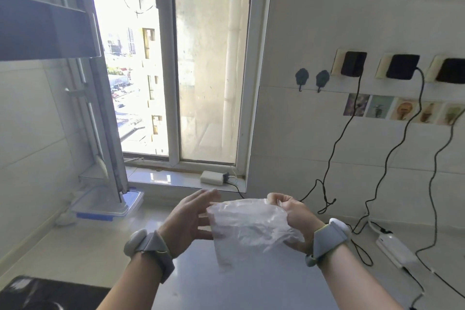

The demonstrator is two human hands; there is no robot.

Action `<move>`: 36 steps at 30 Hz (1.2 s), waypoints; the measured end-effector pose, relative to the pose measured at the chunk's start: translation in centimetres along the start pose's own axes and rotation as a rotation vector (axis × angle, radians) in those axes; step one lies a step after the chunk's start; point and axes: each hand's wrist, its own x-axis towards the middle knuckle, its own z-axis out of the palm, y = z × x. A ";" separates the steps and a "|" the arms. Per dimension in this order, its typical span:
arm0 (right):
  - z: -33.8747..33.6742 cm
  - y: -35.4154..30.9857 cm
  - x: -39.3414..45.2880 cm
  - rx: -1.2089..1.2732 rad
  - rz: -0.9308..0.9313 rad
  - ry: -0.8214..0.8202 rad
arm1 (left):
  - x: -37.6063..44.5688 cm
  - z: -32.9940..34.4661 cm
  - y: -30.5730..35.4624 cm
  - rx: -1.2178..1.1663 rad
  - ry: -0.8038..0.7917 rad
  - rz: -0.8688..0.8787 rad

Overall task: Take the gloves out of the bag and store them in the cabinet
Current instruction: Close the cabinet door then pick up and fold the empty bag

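Note:
A clear, crumpled plastic bag [247, 228] hangs in the air above the counter, with thin see-through gloves bunched inside it. My right hand [294, 219] pinches the bag's top right edge between thumb and fingers. My left hand [191, 219] is at the bag's left edge with fingers spread, its fingertips touching the plastic near the top. No cabinet shows clearly; a dark shelf or hood edge [50, 33] juts in at the upper left.
A lidded plastic box with blue clips [108, 205] sits at the counter's back left under the open window frame. A white adapter [212, 177] lies on the sill. Black cables [334, 153] hang from wall plugs to a white power brick [393, 248] at right. A dark stove corner [37, 294] shows bottom left.

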 end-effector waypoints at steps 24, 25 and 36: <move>1.7 0.2 0.5 -0.209 -0.029 0.083 | 1.8 2.1 -0.9 0.054 0.178 0.053; 1.6 0.3 0.7 -0.229 -0.033 0.111 | 1.8 1.8 -0.8 0.077 0.132 0.032; 1.8 0.0 1.0 -0.172 -0.164 0.222 | 2.0 1.1 -1.1 0.025 0.082 0.017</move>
